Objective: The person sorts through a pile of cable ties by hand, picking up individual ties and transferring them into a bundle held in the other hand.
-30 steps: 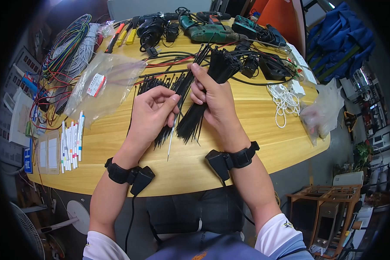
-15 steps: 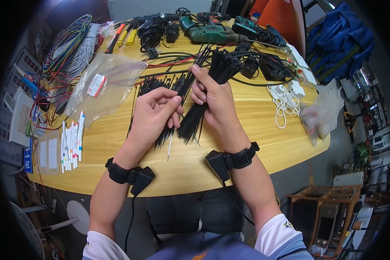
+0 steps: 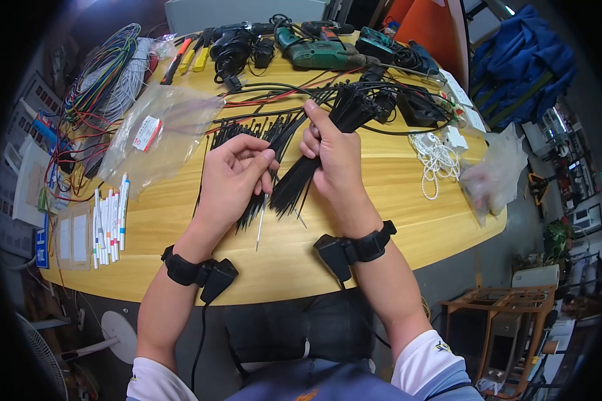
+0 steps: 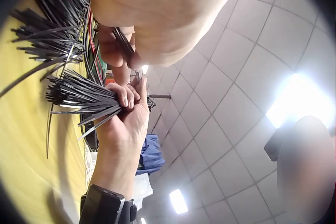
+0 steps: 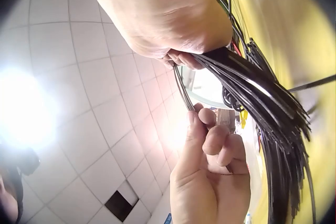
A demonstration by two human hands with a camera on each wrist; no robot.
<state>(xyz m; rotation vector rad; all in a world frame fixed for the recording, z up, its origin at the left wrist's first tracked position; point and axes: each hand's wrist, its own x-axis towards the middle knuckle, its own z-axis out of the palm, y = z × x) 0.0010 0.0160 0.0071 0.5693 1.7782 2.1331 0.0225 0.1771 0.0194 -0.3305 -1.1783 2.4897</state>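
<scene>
Black plastic cable ties fill the middle of my feed, in two main groups: one thick bundle (image 3: 294, 184) raised in the right hand (image 3: 338, 154), and one loose pile (image 3: 251, 208) spread on the wooden worktop (image 3: 394, 194), below and beyond the left hand (image 3: 234, 177). From where I sit, the ties overlap too much for me to count either group. I see the right hand's fingers curled firmly round the bundle, its heads pointing far and right, its tails fanning near and left. The left hand pinches a few thin strips between thumb and forefinger; my right wrist view shows them running across to the right hand. Two black wrist straps, one per arm, carry the cameras I watch through.

To the left I get one clear bag (image 3: 164, 140) with one red-and-white label (image 3: 147, 134), and nearer, a row of white markers (image 3: 110, 224), about seven, though they overlap. Far left lie two yellow-handled tools (image 3: 202, 59) and one red-and-black tool (image 3: 176, 60). At the far side I count one large green drill (image 3: 324, 57) among other power tools. On the right sit one white cord (image 3: 430, 167) and one plastic bag (image 3: 491, 177).
</scene>
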